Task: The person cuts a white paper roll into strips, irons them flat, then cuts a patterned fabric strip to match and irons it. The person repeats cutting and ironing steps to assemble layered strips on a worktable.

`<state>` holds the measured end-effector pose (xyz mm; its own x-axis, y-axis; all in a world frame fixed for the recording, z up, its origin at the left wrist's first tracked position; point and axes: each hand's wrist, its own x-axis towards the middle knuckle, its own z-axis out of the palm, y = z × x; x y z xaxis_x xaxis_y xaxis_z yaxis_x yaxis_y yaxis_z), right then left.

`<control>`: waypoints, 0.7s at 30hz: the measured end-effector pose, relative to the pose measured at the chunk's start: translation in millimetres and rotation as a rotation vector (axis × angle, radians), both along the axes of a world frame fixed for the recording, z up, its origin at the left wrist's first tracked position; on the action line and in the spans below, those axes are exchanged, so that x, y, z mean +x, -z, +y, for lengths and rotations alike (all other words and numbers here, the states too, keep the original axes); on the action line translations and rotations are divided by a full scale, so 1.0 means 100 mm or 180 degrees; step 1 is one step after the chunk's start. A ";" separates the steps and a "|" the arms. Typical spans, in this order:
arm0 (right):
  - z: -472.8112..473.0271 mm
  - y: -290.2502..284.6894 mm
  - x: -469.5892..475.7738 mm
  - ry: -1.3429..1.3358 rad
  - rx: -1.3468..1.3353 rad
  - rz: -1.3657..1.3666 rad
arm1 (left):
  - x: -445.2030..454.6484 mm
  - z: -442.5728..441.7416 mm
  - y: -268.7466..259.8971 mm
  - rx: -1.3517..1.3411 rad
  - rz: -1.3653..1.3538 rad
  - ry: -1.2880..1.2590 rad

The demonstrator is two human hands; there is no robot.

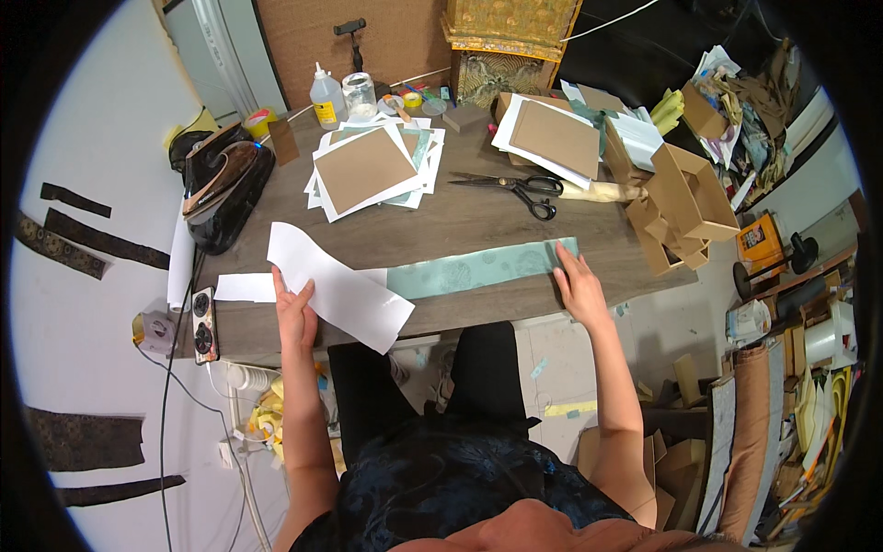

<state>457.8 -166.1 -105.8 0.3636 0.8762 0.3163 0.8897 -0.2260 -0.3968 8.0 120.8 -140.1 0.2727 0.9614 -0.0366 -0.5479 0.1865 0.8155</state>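
Observation:
My left hand (296, 319) grips a curled strip of white paper (348, 290) between thumb and fingers, raised above the table's front edge. Beneath it runs a flat white strip (245, 288), partly hidden by the raised paper. To the right lies a teal patterned fabric strip (476, 268), with white showing at its left end. Whether the raised paper joins the strip below is hidden. At the teal strip's right end, the fingertips of my right hand (579, 286) rest on it, fingers slightly apart.
Black-handled scissors (521, 185) lie behind the teal strip. Stacked boards and sheets (365, 169) are farther back, near a glue bottle (326, 96). An iron (224, 183) stands left, above a phone (204, 324). Cardboard boxes (690, 200) crowd the right edge.

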 end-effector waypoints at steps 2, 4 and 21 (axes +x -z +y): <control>-0.19 0.06 -0.02 0.0077 -0.0029 -0.0098 | 0.02 0.00 -0.01 0.0067 -0.0024 -0.0039; -0.25 0.06 -0.03 0.0028 -0.0056 -0.0114 | 0.03 -0.01 -0.03 -0.0032 0.0131 -0.0120; 1.03 -0.47 -1.57 -0.1145 -0.1255 0.5459 | 0.65 -0.58 -1.42 0.0616 -0.0610 0.0881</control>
<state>300.7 -63.0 -59.2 -0.1782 0.9010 -0.3956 -0.3923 -0.4337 -0.8112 72.8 62.4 2.2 0.5070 0.8347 0.2150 -0.6443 0.2013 0.7378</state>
